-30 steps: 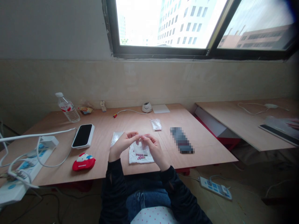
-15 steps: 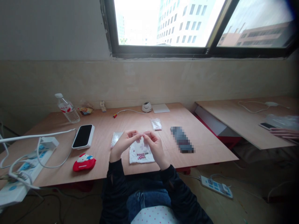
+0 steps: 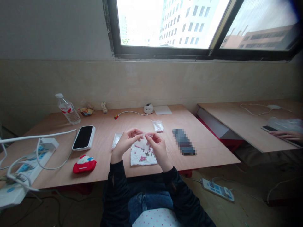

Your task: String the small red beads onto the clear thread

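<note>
My left hand [image 3: 126, 143] and my right hand [image 3: 159, 148] are raised over a white cloth or tissue [image 3: 134, 160] near the table's front edge. The fingertips of both are pinched, close together but slightly apart. Whatever lies between them is too small to make out. Pink beads [image 3: 142, 158] lie clustered on the white sheet below, with a few small darker metallic-looking pieces [image 3: 147, 154] beside them. A clear plastic bag [image 3: 116, 140] lies partly behind my left hand. Beyond my right hand rests another small clear bag [image 3: 157, 126] with something inside.
Left are a red pouch [image 3: 84, 164], a white-cased phone [image 3: 83, 138], a power strip [image 3: 30, 173] with cables and a bottle [image 3: 68, 109]. A dome camera [image 3: 148, 108] stands at the back; a pixelated dark object [image 3: 184, 142] lies right. Another person's hand [image 3: 287, 135] rests on the neighbouring table.
My fingertips have drawn a little apart, and my left fingers have opened out somewhat. More beads on the white sheet show between my hands. The other person's hand has shifted slightly.
</note>
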Available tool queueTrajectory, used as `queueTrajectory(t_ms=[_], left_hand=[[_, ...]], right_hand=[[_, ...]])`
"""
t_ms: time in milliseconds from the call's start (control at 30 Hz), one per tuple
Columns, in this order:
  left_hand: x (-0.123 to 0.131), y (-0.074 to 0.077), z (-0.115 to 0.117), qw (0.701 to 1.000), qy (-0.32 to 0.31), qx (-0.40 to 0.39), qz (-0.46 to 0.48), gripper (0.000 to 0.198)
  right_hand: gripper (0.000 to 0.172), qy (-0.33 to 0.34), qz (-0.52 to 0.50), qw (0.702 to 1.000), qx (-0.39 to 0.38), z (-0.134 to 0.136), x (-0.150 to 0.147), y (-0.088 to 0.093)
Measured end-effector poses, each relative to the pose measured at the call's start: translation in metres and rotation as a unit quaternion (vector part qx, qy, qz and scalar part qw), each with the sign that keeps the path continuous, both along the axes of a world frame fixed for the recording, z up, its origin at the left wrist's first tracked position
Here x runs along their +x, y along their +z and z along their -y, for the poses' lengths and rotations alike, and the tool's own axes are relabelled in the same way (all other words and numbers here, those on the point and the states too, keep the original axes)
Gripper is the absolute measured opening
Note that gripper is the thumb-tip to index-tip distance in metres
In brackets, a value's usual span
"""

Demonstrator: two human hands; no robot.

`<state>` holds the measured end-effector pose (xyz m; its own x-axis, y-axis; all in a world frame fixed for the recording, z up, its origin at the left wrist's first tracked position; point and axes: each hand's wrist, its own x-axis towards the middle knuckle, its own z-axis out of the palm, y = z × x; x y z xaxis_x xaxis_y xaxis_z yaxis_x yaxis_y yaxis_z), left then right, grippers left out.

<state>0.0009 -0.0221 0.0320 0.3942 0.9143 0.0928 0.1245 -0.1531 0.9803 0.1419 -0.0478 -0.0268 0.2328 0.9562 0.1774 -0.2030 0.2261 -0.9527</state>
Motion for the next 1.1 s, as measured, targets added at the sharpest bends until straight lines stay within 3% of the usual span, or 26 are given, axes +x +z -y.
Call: queueTrajectory(t_ms=[500, 867, 1100], left_hand=[[-0.004, 0.003, 0.003, 0.998, 0.030, -0.006, -0.049, 0.027], [0.002, -0.016, -0.008, 1.000, 0.002, 0.015, 0.015, 0.031], [0.002, -0.020, -0.010, 0.999, 0.005, 0.018, 0.030, 0.025]], right_hand=[[0.027, -0.013, 0.028, 0.999, -0.011, 0.001, -0.005, 0.002], [0.027, -0.025, 0.026, 0.999, -0.007, 0.001, -0.001, -0.002], [0.025, -0.034, 0.016, 0.999, 0.003, 0.000, -0.002, -0.003]])
